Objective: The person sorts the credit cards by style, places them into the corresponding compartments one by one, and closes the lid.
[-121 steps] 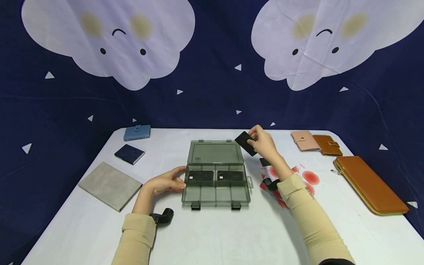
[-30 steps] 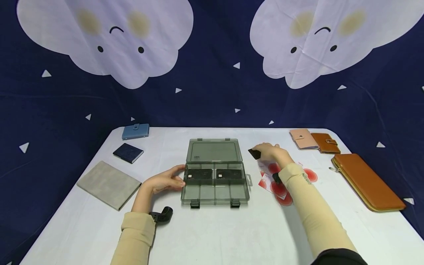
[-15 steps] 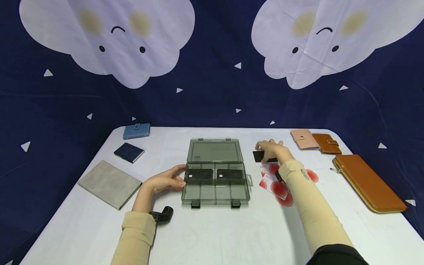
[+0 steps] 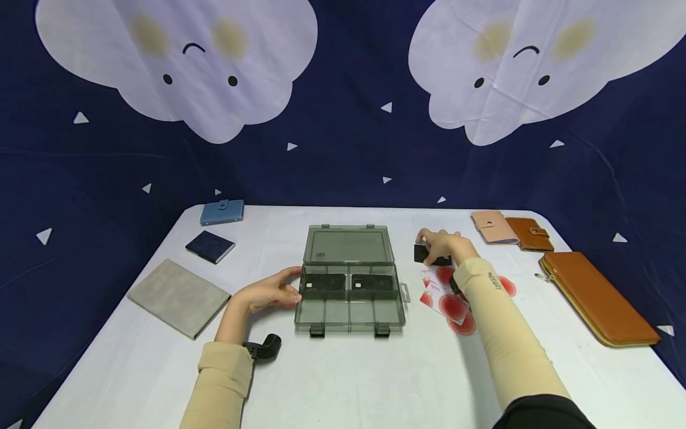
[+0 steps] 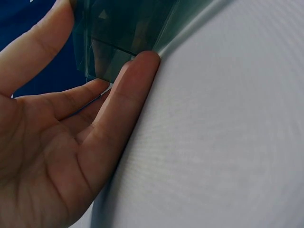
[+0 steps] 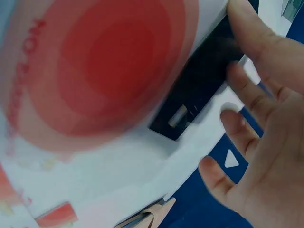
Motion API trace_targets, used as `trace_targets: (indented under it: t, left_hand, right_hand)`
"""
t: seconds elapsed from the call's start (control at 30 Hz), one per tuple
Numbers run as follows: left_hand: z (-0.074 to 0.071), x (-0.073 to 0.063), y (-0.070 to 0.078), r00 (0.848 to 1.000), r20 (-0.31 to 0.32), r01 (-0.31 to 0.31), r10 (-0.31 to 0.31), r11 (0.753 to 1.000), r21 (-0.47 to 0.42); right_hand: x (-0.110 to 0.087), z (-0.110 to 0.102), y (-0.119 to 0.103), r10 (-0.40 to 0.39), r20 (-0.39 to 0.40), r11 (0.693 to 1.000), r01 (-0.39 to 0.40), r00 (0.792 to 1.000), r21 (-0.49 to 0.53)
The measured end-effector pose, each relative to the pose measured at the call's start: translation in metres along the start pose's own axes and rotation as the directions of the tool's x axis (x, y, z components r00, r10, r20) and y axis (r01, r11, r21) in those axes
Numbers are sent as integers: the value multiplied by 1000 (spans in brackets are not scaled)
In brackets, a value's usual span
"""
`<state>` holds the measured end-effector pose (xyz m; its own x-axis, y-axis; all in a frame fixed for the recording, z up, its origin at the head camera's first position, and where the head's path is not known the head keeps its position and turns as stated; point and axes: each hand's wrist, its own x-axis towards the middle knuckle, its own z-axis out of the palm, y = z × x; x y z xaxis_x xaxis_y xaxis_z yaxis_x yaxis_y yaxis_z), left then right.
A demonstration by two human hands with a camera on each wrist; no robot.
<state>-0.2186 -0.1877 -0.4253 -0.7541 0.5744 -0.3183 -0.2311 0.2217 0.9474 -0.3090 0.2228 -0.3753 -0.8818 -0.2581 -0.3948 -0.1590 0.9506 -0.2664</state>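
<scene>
A translucent grey-green plastic box [image 4: 349, 313] lies with its lid [image 4: 349, 246] folded back. Two black cards, one on the left [image 4: 324, 283] and one on the right [image 4: 372, 283], sit in its back row. My left hand [image 4: 268, 293] rests at the box's left side, fingers and thumb touching the wall, also seen close in the left wrist view. To the right of the lid, my right hand [image 4: 442, 245] pinches a black card [image 6: 199, 76] by thumb and fingertips, low over the table. Below it lie white cards with red circles [image 4: 452, 304].
At left are a blue card holder [image 4: 222, 213], a dark navy booklet [image 4: 210, 247] and a grey folder [image 4: 179, 298]. At right are a pink card holder [image 4: 495, 227], a brown one [image 4: 529, 234] and a brown zip wallet [image 4: 597, 298]. A dark patterned cloth hangs behind.
My right hand has come down from beside the lid, moving right, and lowered the black card to the table by the red-circle cards. My left hand stays at the box.
</scene>
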Motion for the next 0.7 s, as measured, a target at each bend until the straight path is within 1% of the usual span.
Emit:
trace_targets:
  t: [0.13, 0.37, 0.53, 0.7]
  left_hand:
    - [-1, 0, 0, 1000, -2, -7, 7, 1000, 5]
    - [-1, 0, -2, 1000, -5, -4, 4, 1000, 13]
    - [-1, 1, -2, 1000, -3, -3, 3, 1000, 11]
    - [0, 1, -2, 1000, 10, -13, 13, 1000, 2]
  right_hand:
    - [4, 2, 1, -18, 1, 1000, 18, 1000, 12]
    - [10, 5, 3, -2, -15, 1000, 2, 1000, -2]
    - [9, 6, 3, 0, -11, 999, 0, 1000, 51]
    - [7, 6, 4, 0, -33, 997, 2, 999, 83]
